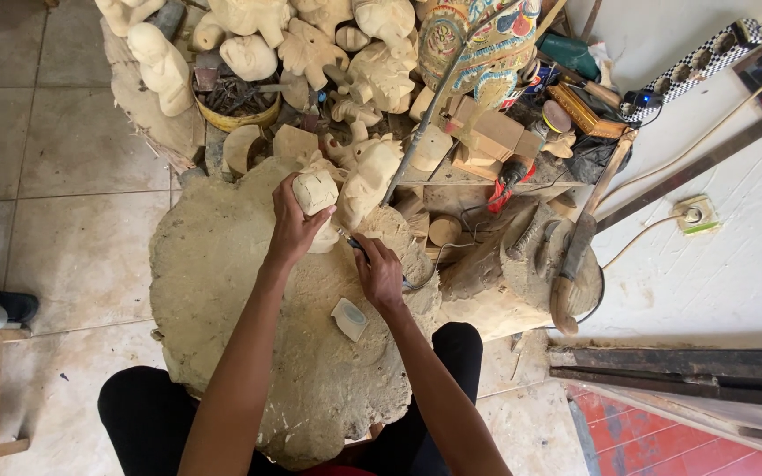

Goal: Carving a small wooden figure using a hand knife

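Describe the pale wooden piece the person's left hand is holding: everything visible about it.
The carved piece is a small, pale block of bare, unpainted wood with rounded edges and shallow cut lines on its top. It is held above a sawdust-covered stump. The left hand wraps it from below; the right hand brings a thin dark tool to its lower right side. Similar pale carvings lie just behind it.

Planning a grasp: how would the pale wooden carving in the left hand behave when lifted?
The pale wooden carving looks rigid, so it should not flex. The left hand wraps it alone, suggesting it is fairly light. Its rounded, unfinished surface might roll if set down.
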